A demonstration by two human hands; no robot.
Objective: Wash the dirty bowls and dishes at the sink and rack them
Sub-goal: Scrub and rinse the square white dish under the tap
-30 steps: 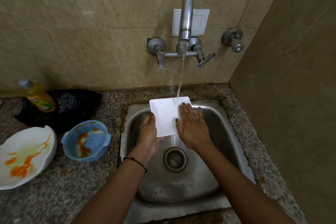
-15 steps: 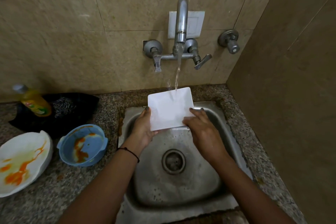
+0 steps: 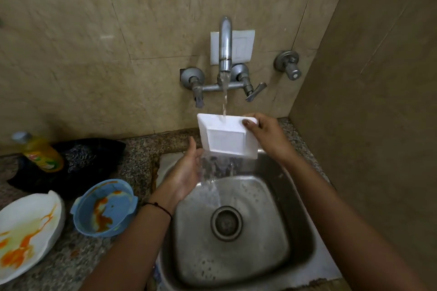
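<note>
A white square dish (image 3: 225, 136) is held tilted under the running tap (image 3: 225, 54), its underside facing me, and water pours off its lower edge into the steel sink (image 3: 295, 215). My right hand (image 3: 264, 132) grips the dish's top right corner. My left hand (image 3: 186, 170) is open, palm up, just below the dish's lower left corner in the falling water. On the counter at the left sit a blue bowl (image 3: 104, 208) smeared with orange sauce and a white plate (image 3: 26, 229) with orange stains.
A yellow dish soap bottle (image 3: 39, 153) lies on a black cloth with a steel scrubber (image 3: 80, 158) at the back left. A brown side wall (image 3: 378, 125) stands close on the right. The granite counter (image 3: 137, 160) surrounds the sink.
The dish has been lifted and turned over, underside now toward me. My right hand moved to its top right corner, and my left hand let go and opened beneath it.
</note>
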